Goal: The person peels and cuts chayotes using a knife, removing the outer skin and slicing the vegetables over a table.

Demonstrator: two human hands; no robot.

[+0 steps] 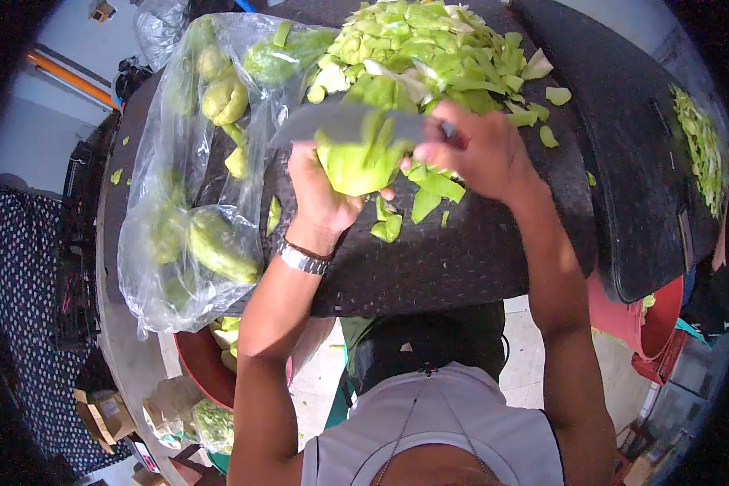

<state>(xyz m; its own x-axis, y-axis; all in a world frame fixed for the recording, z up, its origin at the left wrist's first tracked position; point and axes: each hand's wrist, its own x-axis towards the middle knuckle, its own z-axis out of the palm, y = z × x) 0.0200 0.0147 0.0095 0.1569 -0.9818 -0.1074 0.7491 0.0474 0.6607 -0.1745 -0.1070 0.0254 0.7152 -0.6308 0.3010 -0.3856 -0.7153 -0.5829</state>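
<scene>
A pale green peeled vegetable (pixel 358 168) rests in my left hand (pixel 326 193), whose fingers curl round it from below. My right hand (pixel 488 150) is wrapped round the handle of a knife (pixel 364 123). The wide blade, blurred by motion, lies across the top of the vegetable and points left. Beneath my right hand, cut green pieces (pixel 436 188) lie on the dark table (pixel 462 267). Behind both hands rises a large heap of green slices (pixel 429 49).
On the left, a clear plastic bag (pixel 142 251) holds several green vegetables (pixel 223 243). A dark board (pixel 632 162) with shredded green pieces (pixel 699 150) is at the right. Red tubs (pixel 194 368) stand below the table's edge on both sides.
</scene>
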